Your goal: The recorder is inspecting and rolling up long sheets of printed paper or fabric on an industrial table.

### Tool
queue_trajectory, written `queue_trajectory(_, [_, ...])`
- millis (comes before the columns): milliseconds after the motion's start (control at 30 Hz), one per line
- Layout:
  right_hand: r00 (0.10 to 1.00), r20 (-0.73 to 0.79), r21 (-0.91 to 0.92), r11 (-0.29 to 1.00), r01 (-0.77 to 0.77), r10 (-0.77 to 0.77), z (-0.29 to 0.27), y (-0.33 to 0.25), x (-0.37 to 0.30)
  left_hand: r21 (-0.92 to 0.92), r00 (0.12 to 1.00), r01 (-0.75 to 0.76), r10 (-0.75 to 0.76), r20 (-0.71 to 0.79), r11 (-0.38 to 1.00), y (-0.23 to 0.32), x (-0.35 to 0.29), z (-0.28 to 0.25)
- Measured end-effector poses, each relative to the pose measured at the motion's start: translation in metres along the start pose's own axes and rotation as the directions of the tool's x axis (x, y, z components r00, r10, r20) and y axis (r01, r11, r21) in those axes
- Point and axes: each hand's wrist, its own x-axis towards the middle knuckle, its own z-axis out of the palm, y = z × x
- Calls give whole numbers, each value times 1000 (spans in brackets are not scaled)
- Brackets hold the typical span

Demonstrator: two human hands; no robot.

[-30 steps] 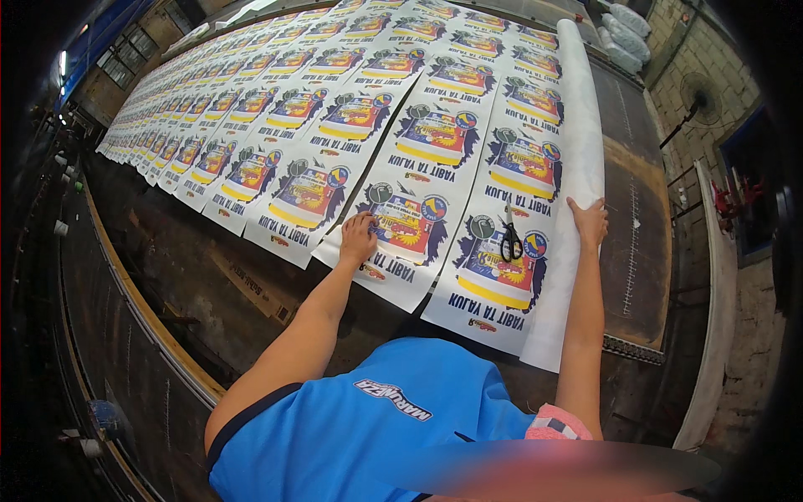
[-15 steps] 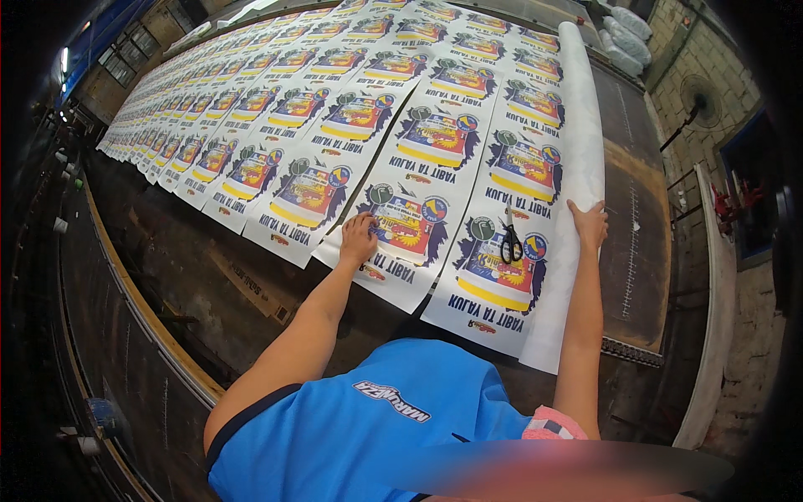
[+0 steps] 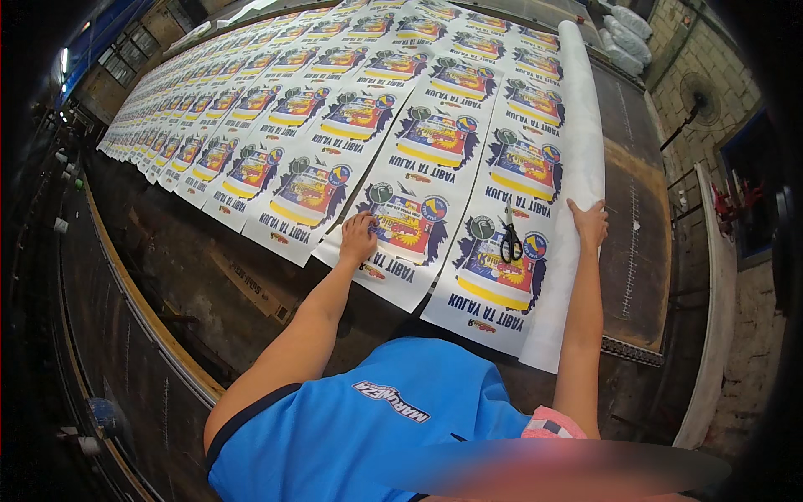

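Observation:
Long white strips (image 3: pixel 401 286) printed with repeated colourful designs lie side by side across a long table. My left hand (image 3: pixel 358 237) lies palm down on the near end of one strip, its fingers slightly bent over the print. At the right edge of the printed material runs a long white roll (image 3: pixel 583 109). My right hand (image 3: pixel 590 223) grips its near part, thumb on the left side and fingers over the right. Scissors (image 3: pixel 510 243) with black handles lie between my hands on the rightmost strip, blades pointing away from me.
Dark table surface (image 3: pixel 640 251) shows right of the roll. White bags (image 3: pixel 626 38) are stacked at the far right, near a fan (image 3: pixel 701 99) by the block wall. Another long dark table (image 3: pixel 167 368) runs along the left, with a flattened cardboard piece (image 3: pixel 251 289) below.

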Motion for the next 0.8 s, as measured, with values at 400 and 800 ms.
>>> queue_trajectory(400, [1000,8,-6,1000,2,-2,-1,0,1,-15,1000,0,0,-11,1000,2,-1,-2])
queue_trajectory(800, [1000,-4,-20,1000,1,-1,0,0,1,3,1000,-1,1,-2,1000,2,0,-3])
